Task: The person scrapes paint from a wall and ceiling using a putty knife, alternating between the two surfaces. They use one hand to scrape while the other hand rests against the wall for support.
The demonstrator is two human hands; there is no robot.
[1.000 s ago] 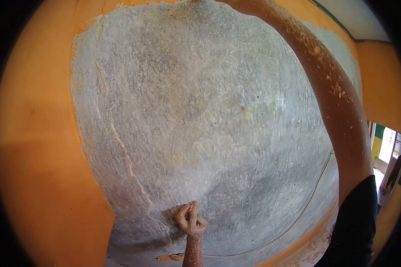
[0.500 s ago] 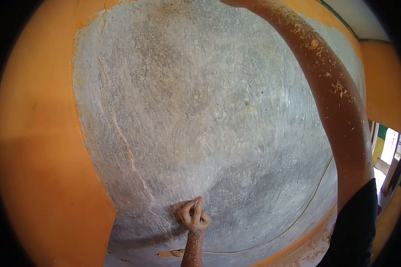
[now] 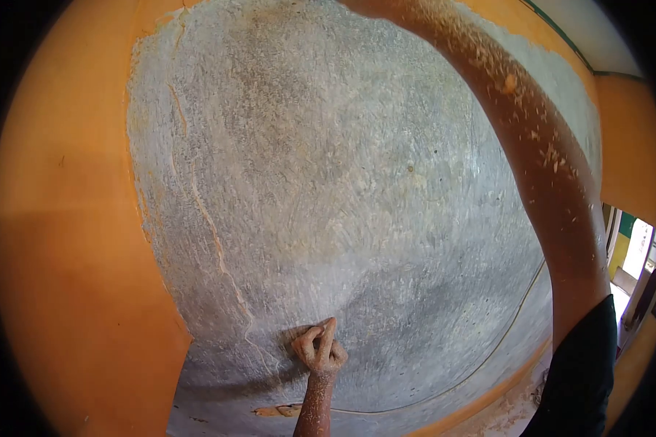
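Observation:
My left hand is against the grey scraped wall at the lower middle. Its fingers are curled and drawn together, with one straighter finger pointing up, and I see nothing held in them. Pale dust and flakes coat its skin. My right arm reaches up from a black sleeve and crosses the upper right, speckled with pale flakes. Only the edge of my right hand shows at the top border; its fingers, and anything in them, are out of the picture.
Orange paint covers the wall at left and borders the bare patch. A long crack runs down the grey surface. Low on the wall, a thin cable curves past a broken orange spot. A bright opening lies at right.
The view has shifted slightly, so the wall appears a little lower and to the right. My left hand stays near the same place, its finger gap narrower. My right hand shows slightly further left.

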